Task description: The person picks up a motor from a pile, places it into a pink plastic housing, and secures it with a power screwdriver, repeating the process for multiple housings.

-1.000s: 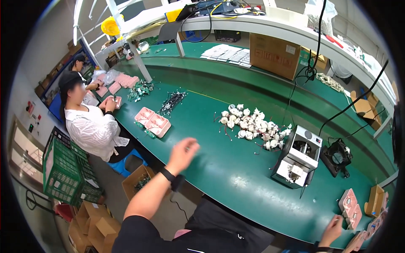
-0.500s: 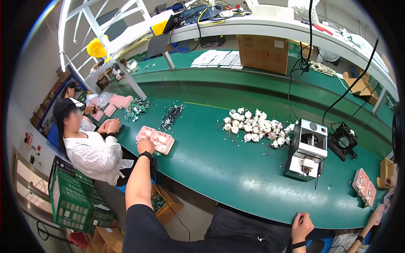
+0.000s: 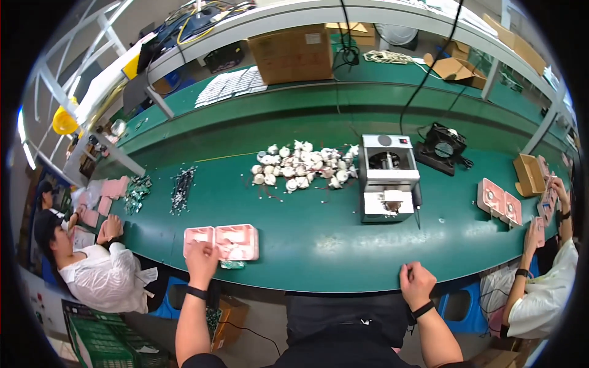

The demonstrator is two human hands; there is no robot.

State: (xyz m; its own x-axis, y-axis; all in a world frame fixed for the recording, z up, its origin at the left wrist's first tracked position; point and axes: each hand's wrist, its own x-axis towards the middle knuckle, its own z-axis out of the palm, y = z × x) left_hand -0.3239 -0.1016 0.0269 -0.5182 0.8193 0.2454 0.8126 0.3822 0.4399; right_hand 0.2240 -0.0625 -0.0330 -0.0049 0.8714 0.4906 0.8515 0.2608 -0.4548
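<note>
Since the earlier frame your view swings right, and the pink casing [image 3: 250, 250] slides away from the dark leads [image 3: 182, 191] toward you, along with your left hand [image 3: 202, 268]; your right hand [image 3: 418, 283] sits farther in along the near edge. The casing now lies open at the lower left of the frame, its two halves side by side, with a green circuit board [image 3: 232, 265] at its near side. Your left fingers look clamped on its left half; your right fingers curl together near the tabletop's [image 3: 319, 257] edge, with nothing visible in them.

The casing is unclosed, with white pieces inside its right half; your hand hides much of the left, so you can't tell what is fitted there. The round white wired parts [image 3: 300, 165] at centre remain loose in their pile, apart from the casing.
</note>
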